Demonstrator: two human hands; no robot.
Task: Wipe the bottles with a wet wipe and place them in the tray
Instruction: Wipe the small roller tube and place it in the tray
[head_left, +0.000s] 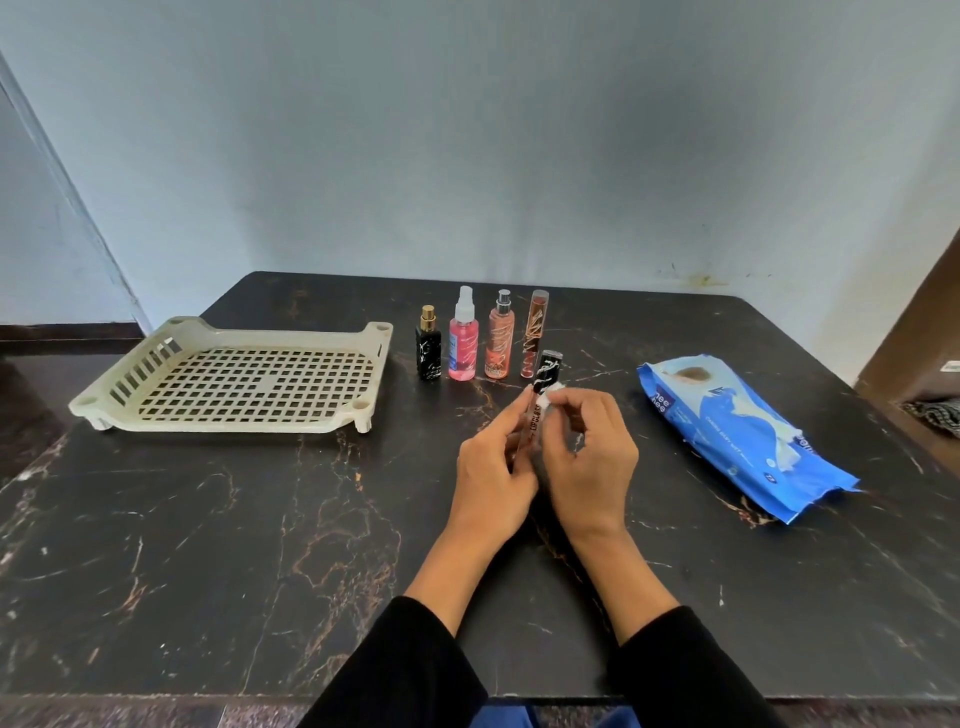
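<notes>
My left hand (491, 467) grips a slim lip gloss tube (540, 387) with a black cap, tilted up and away over the middle of the table. My right hand (589, 449) pinches a small white wet wipe (549, 401) against the tube just below the cap. Behind them several bottles stand in a row: a black one with a gold cap (428, 349), a pink spray bottle (463, 340), an orange spray bottle (500, 340) and a thin brown tube (533, 332). The cream slotted tray (234, 379) sits at the left with nothing in it.
A blue pack of wet wipes (737, 431) lies on the right side of the dark marble table (208, 545). A blue-grey wall runs behind the table. A brown shelf (919, 343) stands at the far right.
</notes>
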